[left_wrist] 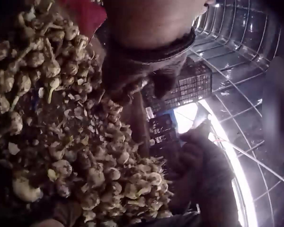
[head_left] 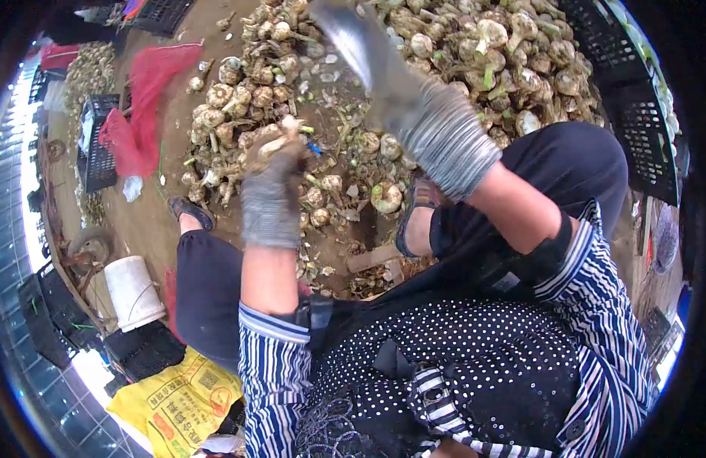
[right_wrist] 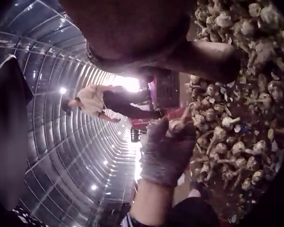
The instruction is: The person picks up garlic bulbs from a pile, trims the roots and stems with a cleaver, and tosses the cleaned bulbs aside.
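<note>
In the head view my left hand (head_left: pixel 270 191), in a grey knitted glove, grips a garlic bulb (head_left: pixel 276 141) with its stem. The right wrist view shows that garlic (right_wrist: pixel 181 122) at the fingertips of the gloved left hand (right_wrist: pixel 165 151). My right hand (head_left: pixel 421 114), also gloved, is raised to the right, fingers curled round a tool with a broad silvery blade (head_left: pixel 344 38); motion blurs the blade, and the handle is mostly hidden by the glove. Between and beyond the hands lie loose garlic bulbs (head_left: pixel 223 107).
A large garlic heap (head_left: pixel 513 61) rises at the back right, beside black crates (head_left: pixel 635 107). To the left are red netting (head_left: pixel 143 99), a white bucket (head_left: pixel 134 292) and a yellow sack (head_left: pixel 181 404). Another person (right_wrist: pixel 92 101) stands in the right wrist view's background.
</note>
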`<state>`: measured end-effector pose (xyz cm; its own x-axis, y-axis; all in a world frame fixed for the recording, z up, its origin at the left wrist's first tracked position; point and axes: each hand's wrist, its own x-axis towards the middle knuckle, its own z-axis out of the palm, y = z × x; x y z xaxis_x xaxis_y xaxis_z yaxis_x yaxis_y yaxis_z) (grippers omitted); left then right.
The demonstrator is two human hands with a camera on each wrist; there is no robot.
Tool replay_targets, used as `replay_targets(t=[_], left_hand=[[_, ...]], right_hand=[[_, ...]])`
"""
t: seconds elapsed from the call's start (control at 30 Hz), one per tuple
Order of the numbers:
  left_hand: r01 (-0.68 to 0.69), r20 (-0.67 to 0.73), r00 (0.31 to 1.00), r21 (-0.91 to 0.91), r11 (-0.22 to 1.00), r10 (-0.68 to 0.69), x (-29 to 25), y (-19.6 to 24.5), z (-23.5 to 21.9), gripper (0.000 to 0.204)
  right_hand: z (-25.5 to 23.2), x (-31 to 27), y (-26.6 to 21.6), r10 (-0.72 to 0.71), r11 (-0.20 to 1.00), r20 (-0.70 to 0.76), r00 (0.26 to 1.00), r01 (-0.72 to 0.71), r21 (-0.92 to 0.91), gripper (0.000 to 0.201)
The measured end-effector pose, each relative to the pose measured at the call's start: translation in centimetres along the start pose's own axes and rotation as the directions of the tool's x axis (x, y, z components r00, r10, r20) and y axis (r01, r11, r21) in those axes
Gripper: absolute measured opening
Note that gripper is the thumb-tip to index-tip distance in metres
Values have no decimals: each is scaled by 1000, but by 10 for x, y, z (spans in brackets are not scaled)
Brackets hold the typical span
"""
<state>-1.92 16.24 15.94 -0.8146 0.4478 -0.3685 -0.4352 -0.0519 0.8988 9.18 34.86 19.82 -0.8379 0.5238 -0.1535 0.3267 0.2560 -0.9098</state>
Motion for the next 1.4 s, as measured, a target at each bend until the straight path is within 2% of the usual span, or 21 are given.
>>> replay_targets(t=[0.07, 0.13, 0.17, 0.2, 0.27, 0.3, 0.37, 0.5, 0.63, 0.8, 0.87, 0.9, 0.93, 0.97, 1.0, 1.1, 1.2, 1.23, 1.27, 1.33, 1.4], left_hand=[[134, 179, 973, 86, 987, -148, 7, 1, 29, 42], [98, 180, 977, 119, 988, -119, 21, -18, 27, 44], [80, 186, 968, 407, 910, -168, 41, -25, 20, 45], [-186, 273, 961, 524, 831, 43, 67, -49, 1, 44], [-171, 139, 984, 913, 371, 111, 115, -77, -33, 48], [-165, 136, 986, 908, 386, 101, 123, -83, -42, 48], [-171, 188, 982, 895, -413, 0, 124, -56, -36, 50], [-169, 76, 976, 857, -486, -205, 154, -68, -54, 52], [-195, 107, 977, 794, -576, -183, 163, -70, -55, 56], [-175, 136, 983, 891, -419, -121, 138, -52, -57, 52], [-36, 79, 985, 965, 258, -156, 124, -47, -65, 46], [269, -55, 949, 650, 711, -310, 110, -50, -65, 39], [285, 158, 904, 469, 836, -397, 123, -72, -97, 42], [311, 218, 902, 272, 911, -373, 97, -54, -80, 45], [331, 277, 901, 62, 942, -335, 66, -38, -59, 47], [410, 391, 850, -72, 909, -352, 24, -6, -24, 55], [382, 363, 851, 66, 922, -378, -1, 9, -14, 56], [320, 295, 883, 189, 928, -365, -1, 10, -15, 51], [79, 222, 963, 312, 947, -154, -13, 8, -13, 45], [203, 108, 960, 374, 905, -260, -27, 26, -19, 46], [149, -56, 989, 296, 943, -138, -33, 30, -21, 50]], right_hand=[[-9, 1, -5, -6, 1000, -81, 997, 6, -5, 28], [-16, -2, -15, 87, 995, -66, 994, -84, 57, 31], [-19, 0, -20, 150, 988, -20, 989, -149, 33, 31], [-18, 0, -19, 160, 987, -25, 987, -160, 19, 31], [-18, 4, -14, 254, 952, 2, 967, -250, 174, 32], [-16, 8, -8, 240, 960, 1, 971, -238, 146, 32], [-11, 10, 0, 254, 963, 8, 967, -254, 95, 32], [1, 20, -9, 391, 920, 36, 920, -390, -27, 33], [8, 24, -6, 420, 906, 46, 906, -422, 40, 23], [1, 18, -8, 439, 898, 77, 895, -441, -1, 26], [2, 14, -8, 456, 887, 96, 885, -461, 32, 27], [3, 12, -3, 370, 927, 101, 924, -374, 27, 28], [5, 10, 2, 277, 960, 103, 955, -280, 23, 33], [7, 7, 9, 84, 994, 84, 993, -78, -71, 27], [8, 6, 11, 73, 996, 80, 994, -68, -62, 27], [13, 4, 3, -29, 860, 209, 977, 131, -493, 18], [16, -3, -12, -202, 799, 293, 935, 330, -503, 18], [15, -5, -17, -225, 771, 339, 913, 380, -511, 19], [13, -7, -18, -237, 774, 338, 911, 387, -501, 19], [15, -9, -17, -275, 777, 386, 880, 440, -451, 19], [21, -5, 3, -285, 771, 385, 878, 449, -453, 19]])
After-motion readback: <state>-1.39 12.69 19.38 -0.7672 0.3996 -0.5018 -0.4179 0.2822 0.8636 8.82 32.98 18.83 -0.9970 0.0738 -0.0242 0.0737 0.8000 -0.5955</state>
